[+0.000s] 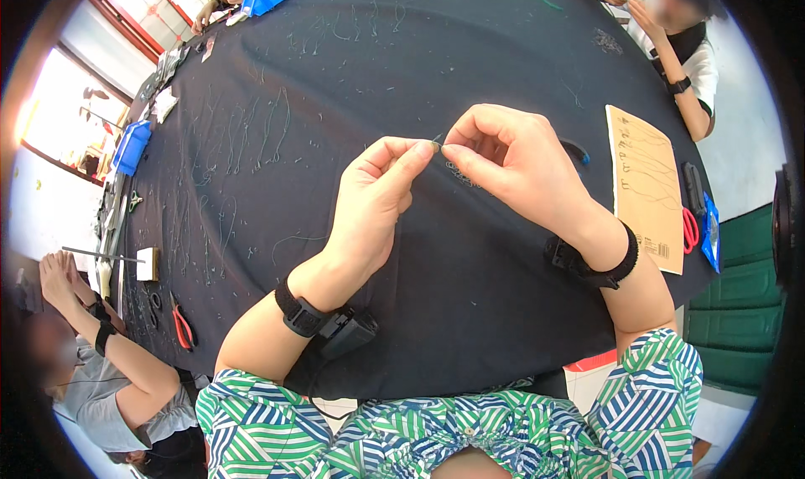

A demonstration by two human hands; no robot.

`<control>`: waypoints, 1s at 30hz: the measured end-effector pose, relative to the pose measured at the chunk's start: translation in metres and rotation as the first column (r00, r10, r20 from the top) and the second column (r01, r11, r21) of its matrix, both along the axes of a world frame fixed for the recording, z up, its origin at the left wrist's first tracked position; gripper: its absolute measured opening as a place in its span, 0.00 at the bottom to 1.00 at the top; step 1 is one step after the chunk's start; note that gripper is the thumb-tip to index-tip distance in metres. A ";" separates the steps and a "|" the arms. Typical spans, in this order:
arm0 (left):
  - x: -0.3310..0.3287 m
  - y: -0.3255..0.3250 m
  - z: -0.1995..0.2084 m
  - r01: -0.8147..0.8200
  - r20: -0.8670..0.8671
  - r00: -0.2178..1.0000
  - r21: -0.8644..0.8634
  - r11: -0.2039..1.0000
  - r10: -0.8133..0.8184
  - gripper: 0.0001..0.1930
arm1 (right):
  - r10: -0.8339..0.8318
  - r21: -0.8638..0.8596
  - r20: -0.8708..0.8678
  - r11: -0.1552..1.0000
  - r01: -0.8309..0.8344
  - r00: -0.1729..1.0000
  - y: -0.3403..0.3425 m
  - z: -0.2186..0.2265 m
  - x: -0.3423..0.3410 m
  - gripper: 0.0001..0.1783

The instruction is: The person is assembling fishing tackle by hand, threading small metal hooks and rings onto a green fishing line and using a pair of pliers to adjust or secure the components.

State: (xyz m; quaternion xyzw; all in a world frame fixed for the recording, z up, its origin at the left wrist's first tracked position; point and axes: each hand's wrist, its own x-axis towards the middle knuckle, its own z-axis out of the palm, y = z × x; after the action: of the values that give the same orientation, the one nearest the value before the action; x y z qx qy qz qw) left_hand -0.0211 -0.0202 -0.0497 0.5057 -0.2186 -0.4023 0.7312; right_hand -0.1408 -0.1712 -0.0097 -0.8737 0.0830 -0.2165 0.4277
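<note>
Over the middle of the black-covered table, my left hand [377,196] and my right hand [524,165] meet at their fingertips. Thumb and forefinger of the left pinch a thin dark-green cord [436,140], of which only a tiny end shows. The right thumb and forefinger close on the same spot; how the cord runs between them is too small to tell. A small heap of pale loops [463,176] lies on the cloth behind the right hand's fingers. Another fine cord [293,238] curves across the cloth near my left wrist.
On the right, a cardboard sheet [646,219] carries several knotted cords, beside red-handled scissors [690,230] and a blue packet [711,232]. Red-handled pliers [183,328] and a white block [148,264] lie left. Blue trays [132,147] stand along the far-left edge. Other people work around the table.
</note>
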 end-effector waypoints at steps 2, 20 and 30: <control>-0.001 -0.001 0.000 0.003 0.003 1.000 0.007 1.000 -0.003 0.07 | -0.026 -0.018 0.031 0.999 0.026 0.999 0.000 0.000 0.000 0.08; -0.004 0.001 0.010 0.039 0.114 0.992 0.133 0.990 -0.055 0.07 | 0.215 -0.364 0.123 0.918 -0.158 0.969 -0.017 0.005 -0.001 0.05; 0.002 0.003 0.008 0.108 0.024 0.993 0.145 0.984 -0.113 0.09 | 0.227 -0.195 0.060 0.958 -0.211 0.972 -0.019 0.005 -0.002 0.04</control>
State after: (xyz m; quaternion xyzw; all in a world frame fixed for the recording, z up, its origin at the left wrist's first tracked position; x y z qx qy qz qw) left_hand -0.0190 -0.0175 -0.0416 0.5503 -0.2285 -0.4488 0.6660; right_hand -0.1428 -0.1903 -0.0046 -0.9043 -0.0526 -0.2103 0.3679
